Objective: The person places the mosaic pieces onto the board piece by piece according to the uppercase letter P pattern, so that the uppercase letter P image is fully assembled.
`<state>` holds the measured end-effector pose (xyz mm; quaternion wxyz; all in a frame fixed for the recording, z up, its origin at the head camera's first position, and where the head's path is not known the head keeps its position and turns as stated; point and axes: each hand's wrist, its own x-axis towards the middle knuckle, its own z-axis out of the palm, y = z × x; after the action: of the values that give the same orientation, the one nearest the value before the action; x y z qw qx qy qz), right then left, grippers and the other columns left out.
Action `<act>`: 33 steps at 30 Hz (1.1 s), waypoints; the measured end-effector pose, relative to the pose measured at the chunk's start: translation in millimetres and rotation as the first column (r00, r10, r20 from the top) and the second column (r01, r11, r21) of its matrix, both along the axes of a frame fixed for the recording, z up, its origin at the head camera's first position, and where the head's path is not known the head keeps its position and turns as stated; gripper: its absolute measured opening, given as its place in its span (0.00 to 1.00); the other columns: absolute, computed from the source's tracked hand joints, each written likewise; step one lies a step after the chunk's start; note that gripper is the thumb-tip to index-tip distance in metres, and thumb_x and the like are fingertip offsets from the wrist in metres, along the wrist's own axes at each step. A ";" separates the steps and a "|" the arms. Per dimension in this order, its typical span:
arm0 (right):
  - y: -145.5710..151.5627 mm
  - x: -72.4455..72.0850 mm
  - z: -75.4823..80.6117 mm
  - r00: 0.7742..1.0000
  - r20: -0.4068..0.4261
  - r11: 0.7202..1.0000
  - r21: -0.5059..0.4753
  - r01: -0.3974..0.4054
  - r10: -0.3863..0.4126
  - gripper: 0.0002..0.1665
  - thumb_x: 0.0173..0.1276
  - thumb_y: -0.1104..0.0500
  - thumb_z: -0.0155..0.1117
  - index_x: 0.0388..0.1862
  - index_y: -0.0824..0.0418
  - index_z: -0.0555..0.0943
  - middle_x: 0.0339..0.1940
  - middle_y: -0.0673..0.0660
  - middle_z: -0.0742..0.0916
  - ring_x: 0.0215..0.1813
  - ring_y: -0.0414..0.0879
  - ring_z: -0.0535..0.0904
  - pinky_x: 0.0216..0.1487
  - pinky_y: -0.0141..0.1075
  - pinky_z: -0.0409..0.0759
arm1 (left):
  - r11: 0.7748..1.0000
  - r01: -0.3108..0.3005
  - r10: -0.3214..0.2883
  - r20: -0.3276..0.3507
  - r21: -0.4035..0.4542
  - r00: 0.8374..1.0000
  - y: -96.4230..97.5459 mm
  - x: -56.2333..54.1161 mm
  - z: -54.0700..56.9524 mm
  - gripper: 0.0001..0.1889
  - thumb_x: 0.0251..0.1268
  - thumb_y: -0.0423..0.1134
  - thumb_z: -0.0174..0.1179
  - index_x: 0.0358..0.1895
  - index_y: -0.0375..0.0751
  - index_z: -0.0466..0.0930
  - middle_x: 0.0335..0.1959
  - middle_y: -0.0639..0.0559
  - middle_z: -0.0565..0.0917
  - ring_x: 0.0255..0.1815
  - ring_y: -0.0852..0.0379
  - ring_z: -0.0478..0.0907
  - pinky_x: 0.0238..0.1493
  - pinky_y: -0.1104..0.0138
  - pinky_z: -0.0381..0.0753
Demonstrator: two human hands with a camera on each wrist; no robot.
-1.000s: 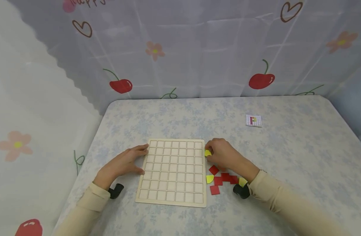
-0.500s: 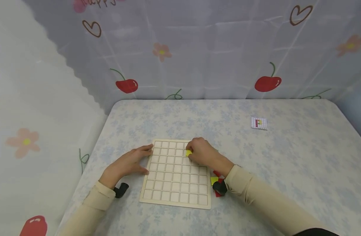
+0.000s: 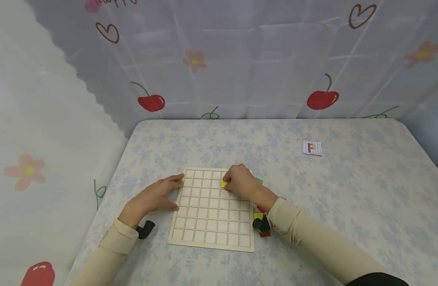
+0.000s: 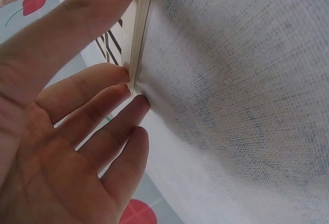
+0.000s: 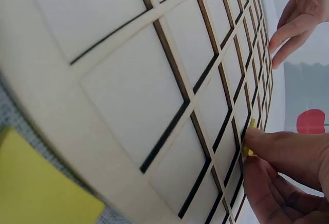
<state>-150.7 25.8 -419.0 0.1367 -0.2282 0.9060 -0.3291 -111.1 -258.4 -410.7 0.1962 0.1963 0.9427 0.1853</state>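
Observation:
A pale wooden grid board (image 3: 210,246) lies flat on the table. My right hand (image 3: 242,183) is over its upper rows and pinches a small yellow tile (image 3: 223,184) between thumb and fingertips. In the right wrist view the yellow tile (image 5: 249,150) appears tilted, its lower edge at a grid cell; whether it is seated there I cannot tell. My left hand (image 3: 155,196) touches the board's left edge with thumb and fingertips. Up close in the left wrist view, the fingers (image 4: 110,136) are fairly straight, two of them meeting the board's side.
To the board's right, partly under my right forearm, lie a yellow tile (image 3: 258,215), red tiles (image 3: 264,234) and a green tile (image 3: 259,181). A small card with a coloured grid pattern (image 3: 312,147) lies farther back on the right. A printed curtain hangs behind the table.
From beside the board's right edge, my right hand has moved left over the upper rows, carrying the yellow tile. A green tile now shows behind its wrist. The left hand stays at the left edge.

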 end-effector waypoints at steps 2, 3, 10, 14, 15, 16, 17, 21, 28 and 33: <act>1.4 0.4 0.1 1.000 -0.006 1.000 0.002 -0.016 0.016 0.13 0.60 0.69 0.73 0.45 0.65 0.89 0.40 0.59 0.89 0.40 0.50 0.83 0.37 0.35 0.82 | 1.000 -0.001 0.001 0.005 0.007 1.000 0.3 0.2 -0.5 0.42 0.49 0.38 0.77 0.69 0.27 0.68 0.76 0.39 0.58 0.74 0.36 0.57 0.67 0.47 0.67; 2.3 0.7 -0.1 1.000 -0.009 1.000 0.001 -0.021 0.022 0.13 0.60 0.68 0.72 0.45 0.65 0.88 0.40 0.59 0.89 0.40 0.50 0.83 0.37 0.35 0.82 | 1.000 0.002 -0.002 0.004 0.006 1.000 0.5 0.4 -0.8 0.43 0.49 0.38 0.76 0.69 0.27 0.67 0.76 0.39 0.58 0.74 0.36 0.57 0.67 0.47 0.67; 21.5 4.9 5.5 0.999 -0.030 1.000 0.016 0.012 -0.012 0.15 0.64 0.66 0.68 0.51 0.67 0.86 0.44 0.59 0.87 0.45 0.50 0.83 0.43 0.38 0.83 | 1.000 0.001 -0.001 -0.008 0.001 1.000 0.5 1.5 -0.2 0.43 0.50 0.39 0.76 0.69 0.27 0.67 0.76 0.38 0.58 0.74 0.36 0.57 0.67 0.46 0.67; 43.9 7.6 5.6 0.995 -0.036 0.995 0.036 0.096 -0.095 0.16 0.64 0.67 0.66 0.52 0.67 0.85 0.42 0.57 0.85 0.42 0.48 0.80 0.41 0.38 0.82 | 1.000 0.004 -0.004 -0.016 -0.006 1.000 0.4 1.0 0.6 0.43 0.50 0.39 0.76 0.69 0.27 0.67 0.76 0.38 0.58 0.74 0.35 0.57 0.66 0.46 0.67; 50.2 8.7 4.7 0.992 -0.045 0.992 0.043 0.118 -0.116 0.16 0.64 0.67 0.66 0.52 0.67 0.85 0.42 0.58 0.85 0.41 0.48 0.80 0.41 0.38 0.81 | 1.000 0.006 -0.007 -0.018 -0.010 1.000 0.3 0.9 0.7 0.43 0.50 0.39 0.76 0.69 0.27 0.68 0.76 0.38 0.58 0.74 0.35 0.57 0.66 0.46 0.68; 56.4 9.9 3.8 0.989 -0.054 0.989 0.047 0.137 -0.134 0.17 0.64 0.67 0.66 0.52 0.67 0.85 0.43 0.58 0.85 0.41 0.48 0.79 0.41 0.39 0.82 | 1.000 0.008 -0.008 -0.019 -0.013 1.000 0.2 0.8 0.7 0.43 0.50 0.40 0.76 0.69 0.27 0.68 0.76 0.38 0.58 0.74 0.35 0.57 0.66 0.46 0.68; 62.0 11.2 2.7 0.986 -0.064 0.986 0.055 0.157 -0.154 0.17 0.64 0.67 0.66 0.52 0.67 0.85 0.43 0.58 0.85 0.41 0.48 0.79 0.41 0.40 0.82 | 1.000 0.009 -0.009 -0.020 -0.017 1.000 0.1 0.9 0.9 0.43 0.50 0.39 0.76 0.69 0.27 0.68 0.76 0.38 0.58 0.74 0.35 0.57 0.66 0.46 0.68; 80.3 16.5 -1.5 0.975 -0.084 0.974 0.086 0.211 -0.204 0.18 0.63 0.66 0.67 0.52 0.67 0.85 0.47 0.60 0.85 0.45 0.52 0.81 0.43 0.43 0.84 | 1.000 0.007 -0.007 -0.017 -0.013 1.000 -0.1 0.8 1.7 0.43 0.49 0.39 0.77 0.69 0.27 0.68 0.76 0.38 0.58 0.74 0.35 0.57 0.66 0.46 0.67; 92.3 21.3 -5.6 0.970 -0.044 0.967 0.083 0.241 -0.238 0.21 0.62 0.63 0.71 0.54 0.69 0.84 0.48 0.61 0.85 0.46 0.52 0.80 0.46 0.45 0.84 | 1.000 0.004 -0.004 -0.020 -0.012 1.000 -0.3 1.9 2.9 0.42 0.49 0.39 0.77 0.68 0.27 0.68 0.76 0.37 0.58 0.73 0.35 0.57 0.66 0.46 0.68; 88.8 22.6 -9.7 0.970 -0.045 0.967 0.073 0.243 -0.240 0.20 0.62 0.62 0.72 0.52 0.68 0.84 0.47 0.60 0.85 0.43 0.50 0.79 0.45 0.43 0.84 | 1.000 0.005 -0.005 -0.009 0.003 1.000 2.0 2.5 2.4 0.42 0.50 0.39 0.76 0.69 0.27 0.68 0.76 0.37 0.58 0.73 0.34 0.57 0.66 0.45 0.68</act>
<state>-128.1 114.6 -428.7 0.0878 -0.1167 0.9415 -0.3037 -108.5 -256.4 -408.3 0.1919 0.1996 0.9429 0.1853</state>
